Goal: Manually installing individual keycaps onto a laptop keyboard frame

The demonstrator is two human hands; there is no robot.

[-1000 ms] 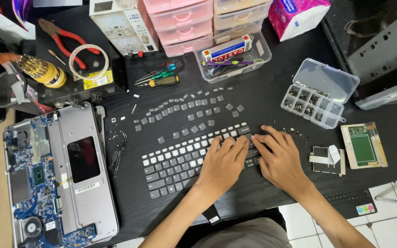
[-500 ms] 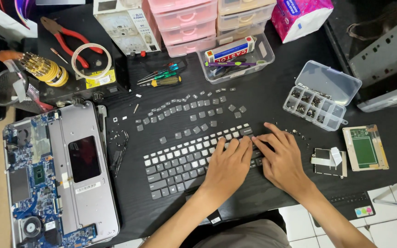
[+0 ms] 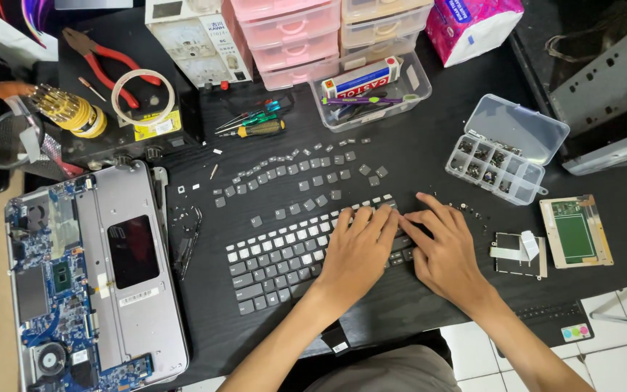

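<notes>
A loose grey laptop keyboard (image 3: 277, 258) lies slanted on the black desk (image 3: 408, 160). My left hand (image 3: 357, 250) rests flat on its right part, fingers spread over the keys. My right hand (image 3: 444, 250) presses down on the keyboard's right end, fingertips touching those of the left. Neither hand holds anything. Several detached grey keycaps (image 3: 292, 178) lie scattered in rows just beyond the keyboard. The keyboard's right end is hidden under both hands.
An opened laptop base (image 3: 96, 276) with bare circuit board lies at left. A clear compartment box (image 3: 498, 167) of small parts, a green touchpad board (image 3: 575, 232), screwdrivers (image 3: 255, 127), red pliers (image 3: 103, 65), a tape roll (image 3: 143, 98) and pink drawers (image 3: 292, 36) ring the desk.
Both hands stay on the keyboard's right end; the fingers shifted slightly over the keys. The view has drifted down a little.
</notes>
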